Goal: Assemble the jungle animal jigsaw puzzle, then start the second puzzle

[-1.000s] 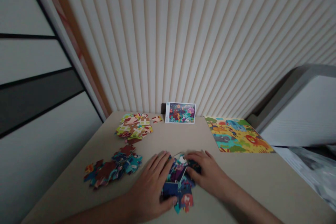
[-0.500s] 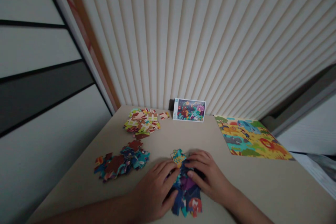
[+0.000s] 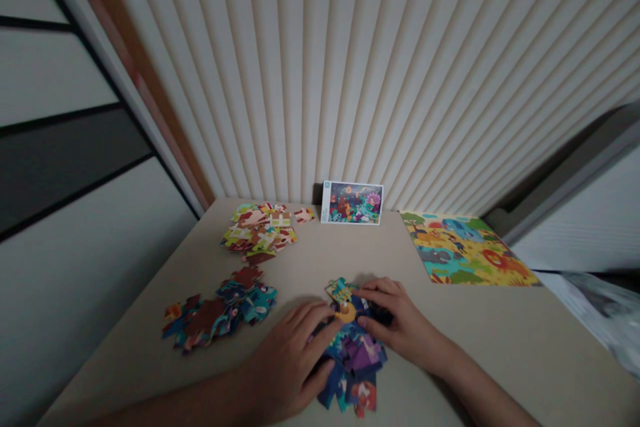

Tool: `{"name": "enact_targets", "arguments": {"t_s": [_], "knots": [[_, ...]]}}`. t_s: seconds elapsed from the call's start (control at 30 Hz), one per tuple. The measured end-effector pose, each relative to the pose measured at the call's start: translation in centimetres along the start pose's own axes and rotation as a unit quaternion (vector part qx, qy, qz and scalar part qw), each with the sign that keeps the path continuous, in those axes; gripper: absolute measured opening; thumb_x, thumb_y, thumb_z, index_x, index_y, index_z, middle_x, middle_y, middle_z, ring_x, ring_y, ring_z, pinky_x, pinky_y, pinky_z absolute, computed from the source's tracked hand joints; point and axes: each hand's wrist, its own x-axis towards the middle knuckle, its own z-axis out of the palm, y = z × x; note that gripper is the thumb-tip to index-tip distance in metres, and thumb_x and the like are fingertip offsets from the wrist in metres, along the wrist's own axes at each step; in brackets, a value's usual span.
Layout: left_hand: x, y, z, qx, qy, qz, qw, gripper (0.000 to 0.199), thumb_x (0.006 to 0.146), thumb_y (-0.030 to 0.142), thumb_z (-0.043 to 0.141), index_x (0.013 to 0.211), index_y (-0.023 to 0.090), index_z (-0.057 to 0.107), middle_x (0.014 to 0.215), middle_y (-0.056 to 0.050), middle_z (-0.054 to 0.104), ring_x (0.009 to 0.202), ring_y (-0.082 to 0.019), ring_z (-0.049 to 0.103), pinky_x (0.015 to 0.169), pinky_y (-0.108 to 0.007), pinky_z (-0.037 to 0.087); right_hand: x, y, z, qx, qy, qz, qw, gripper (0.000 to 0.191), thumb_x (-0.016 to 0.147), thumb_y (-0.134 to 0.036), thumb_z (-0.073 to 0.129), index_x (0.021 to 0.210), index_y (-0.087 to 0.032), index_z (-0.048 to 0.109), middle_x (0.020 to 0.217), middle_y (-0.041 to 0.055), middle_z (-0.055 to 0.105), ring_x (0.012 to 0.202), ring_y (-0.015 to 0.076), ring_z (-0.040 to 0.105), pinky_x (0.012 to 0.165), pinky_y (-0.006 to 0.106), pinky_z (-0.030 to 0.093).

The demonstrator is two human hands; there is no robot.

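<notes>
A heap of dark blue, purple and teal jigsaw puzzle pieces [image 3: 357, 350] lies on the table in front of me. My left hand [image 3: 295, 353] curls against its left side, fingertips at a piece with an orange crescent [image 3: 346, 312], thumb lower on the heap. On the other side, my right hand [image 3: 395, 320] pinches around dark blue pieces [image 3: 367, 307], its index finger touching a teal and yellow piece [image 3: 339, 289] at the top. Fingers hide part of the heap, so which pieces are joined is unclear.
A second heap of blue and brown pieces [image 3: 220, 313] lies left. Behind it sits a heap of light-coloured pieces [image 3: 263, 230]. A picture card [image 3: 353, 203] leans at the back against a pleated blind [image 3: 310, 80]. An assembled animal puzzle [image 3: 465, 250] lies at right.
The view has shifted slightly. My right fingers have spread a little and the left fingertips drew back, so the orange crescent piece and more of the purple pieces show now.
</notes>
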Motion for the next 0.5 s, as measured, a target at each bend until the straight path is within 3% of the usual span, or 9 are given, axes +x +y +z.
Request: {"name": "enact_targets", "arguments": {"t_s": [0.1,0.2,0.3,0.5], "knots": [[0.1,0.1,0.0,-0.010,0.002,-0.006,1.000,0.051,0.092,0.022,0.058,0.143,0.021,0.054,0.129,-0.015,0.064,0.120,-0.031,0.060,0.106,-0.051,0.053,0.1,0.6,-0.5,0.052,-0.005,0.026,0.998,0.047,0.090,-0.052,0.073,0.130,-0.026,0.071,0.113,0.0095,0.068,0.105,0.0257,0.063,0.096,0.041,0.050],[0.2,0.2,-0.2,-0.014,-0.006,0.005,1.000,0.046,0.093,0.022,0.057,0.139,0.021,0.057,0.126,-0.014,0.065,0.120,-0.030,0.059,0.107,-0.050,0.051,0.0,0.8,-1.1,0.128,-0.019,0.063,0.990,0.040,0.085,-0.054,0.078,0.110,-0.023,0.078,0.098,0.0053,0.067,0.090,0.0207,0.062,0.081,0.033,0.051],[0.3,0.0,-0.2,-0.009,-0.013,0.005,1.000,0.046,0.094,0.018,0.055,0.140,0.019,0.056,0.128,-0.014,0.064,0.121,-0.029,0.058,0.109,-0.049,0.050,-0.2,1.0,-1.9,0.208,-0.033,0.122,0.970,0.038,0.084,-0.055,0.079,0.095,-0.019,0.075,0.086,0.0011,0.064,0.078,0.0160,0.057,0.070,0.027,0.047],[0.1,-0.5,0.8,0.001,0.005,0.003,1.000,0.052,0.091,0.007,0.048,0.141,0.020,0.056,0.127,-0.013,0.066,0.119,-0.027,0.061,0.105,-0.046,0.053,-0.7,1.9,-4.0,0.292,-0.071,0.154,0.941,0.043,0.092,-0.059,0.068,0.087,-0.016,0.069,0.075,-0.0006,0.063,0.070,0.0131,0.053,0.065,0.025,0.043]]}}
